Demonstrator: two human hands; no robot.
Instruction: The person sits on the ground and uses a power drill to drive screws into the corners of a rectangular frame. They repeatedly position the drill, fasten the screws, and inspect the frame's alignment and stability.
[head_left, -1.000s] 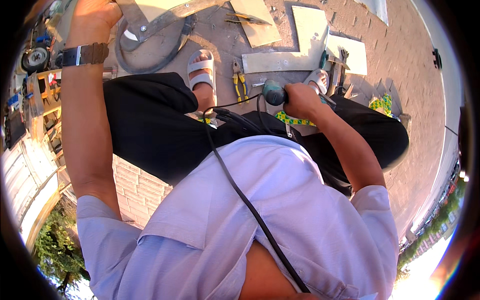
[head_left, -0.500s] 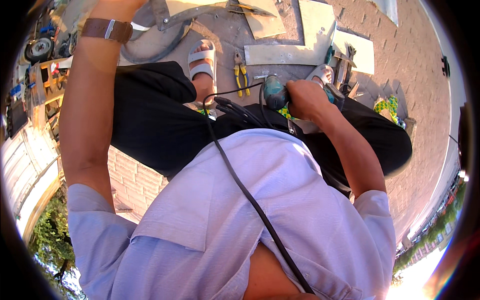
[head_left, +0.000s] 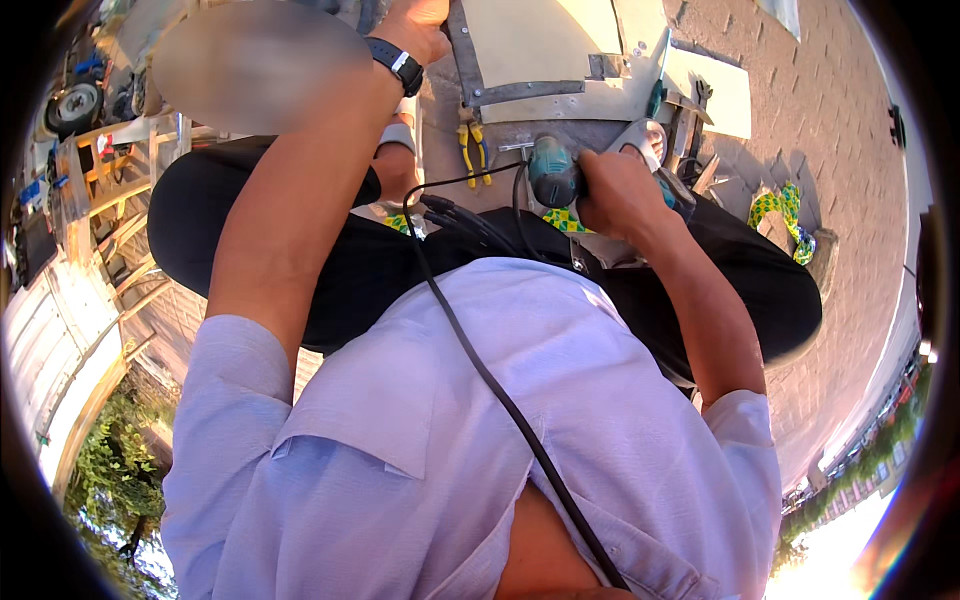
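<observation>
My right hand [head_left: 615, 190] is closed around a teal power tool [head_left: 552, 172], held above my knees, tip toward the ground. Its black cable [head_left: 480, 360] runs down across my pale shirt. My left hand [head_left: 420, 22], with a dark watch on the wrist, reaches to the top edge and lies against the left strip of a grey metal frame with a pale panel [head_left: 540, 60]. The left fingers are cut off by the picture's rim, so their grip is unclear. Yellow-handled pliers [head_left: 470, 145] lie on the ground between the frame and my sandalled foot [head_left: 398, 140].
Pale boards [head_left: 720, 90] and several hand tools [head_left: 690, 110] lie on the brick paving at upper right, beside a green and yellow patterned cloth [head_left: 780, 205]. A wooden rack [head_left: 110, 180] and a small wheel [head_left: 75, 105] stand at the left.
My left arm has swung right and up, from a round object to the metal frame. My right hand keeps hold of the power tool. The view has shifted closer to the frame.
</observation>
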